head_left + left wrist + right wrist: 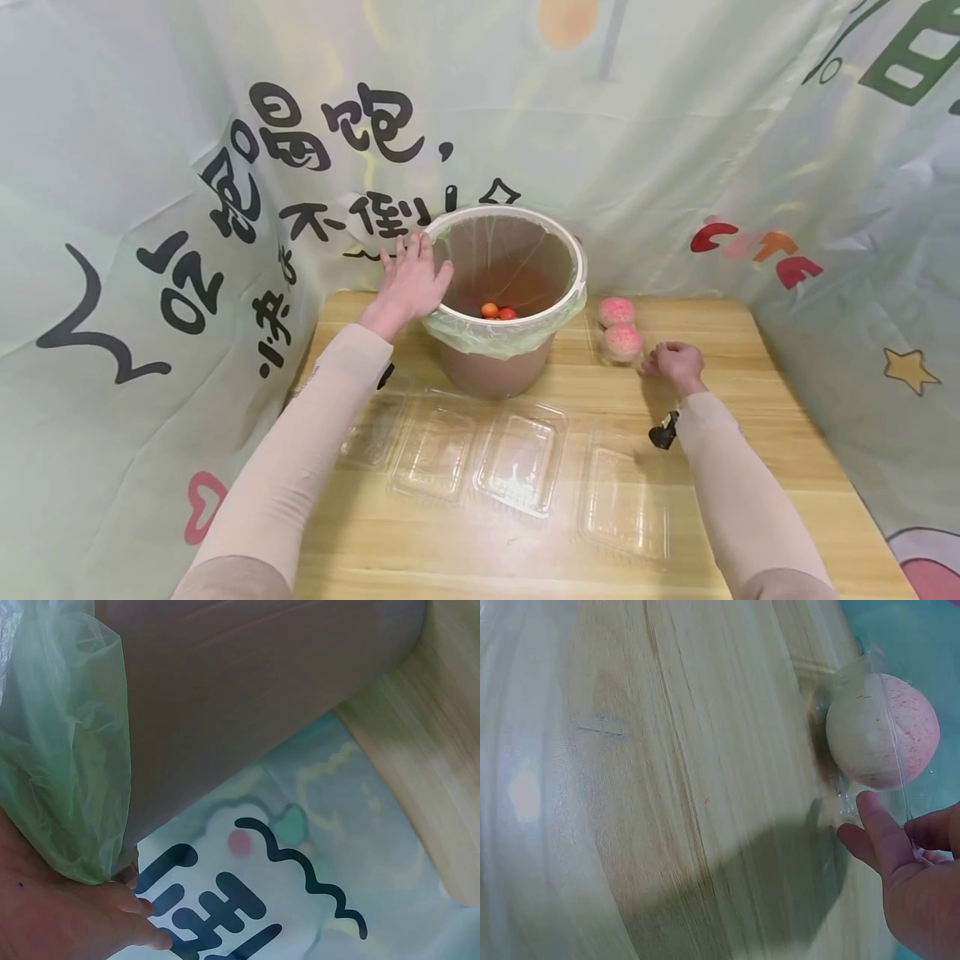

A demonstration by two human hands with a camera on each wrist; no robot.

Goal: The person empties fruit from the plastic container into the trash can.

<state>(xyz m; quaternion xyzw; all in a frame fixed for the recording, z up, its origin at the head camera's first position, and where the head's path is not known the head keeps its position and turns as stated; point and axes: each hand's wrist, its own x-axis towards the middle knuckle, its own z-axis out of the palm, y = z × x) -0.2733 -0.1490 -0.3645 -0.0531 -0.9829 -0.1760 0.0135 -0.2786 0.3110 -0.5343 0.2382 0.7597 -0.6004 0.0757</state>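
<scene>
My left hand point(411, 282) rests on the left rim of a brown bin point(495, 371), its fingers reaching over the edge. A pale green bag point(67, 750) lines the bin and folds down outside it. Several round red-orange fruits point(490, 311) lie at the bottom. On the right, my right hand point(922, 877) pinches the edge of a clear plastic box point(855, 679) between thumb and fingers. Inside that box sit two pink-and-white peach-like balls point(621, 342); one ball point(885, 731) shows in the right wrist view.
Several clear plastic trays lie on the wooden table point(540, 554) before the bin, including one tray point(521, 458) in the middle and another point(626, 500) to the right. A printed cloth point(637, 150) hangs behind and along both sides.
</scene>
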